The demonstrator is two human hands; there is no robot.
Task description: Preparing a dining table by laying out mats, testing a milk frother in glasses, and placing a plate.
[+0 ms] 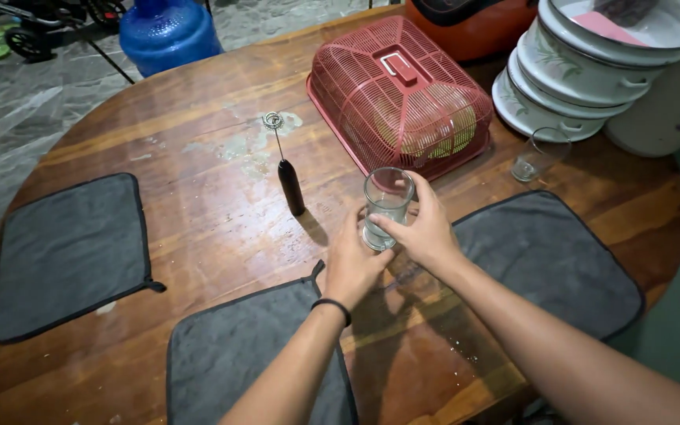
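Glass tumbler (387,206) stood upright near the middle of the round wooden table (198,102), clasped from both sides by the left hand (353,264) and right hand (425,230). Grey cloths (68,252) lay around it, a milk frother (285,169) just left, a red mesh cover (399,90) behind, over a stone floor (9,110).

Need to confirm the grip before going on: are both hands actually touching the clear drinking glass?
Touching. The head view shows the right hand wrapped around the drinking glass, and the left hand pressed against its lower side.
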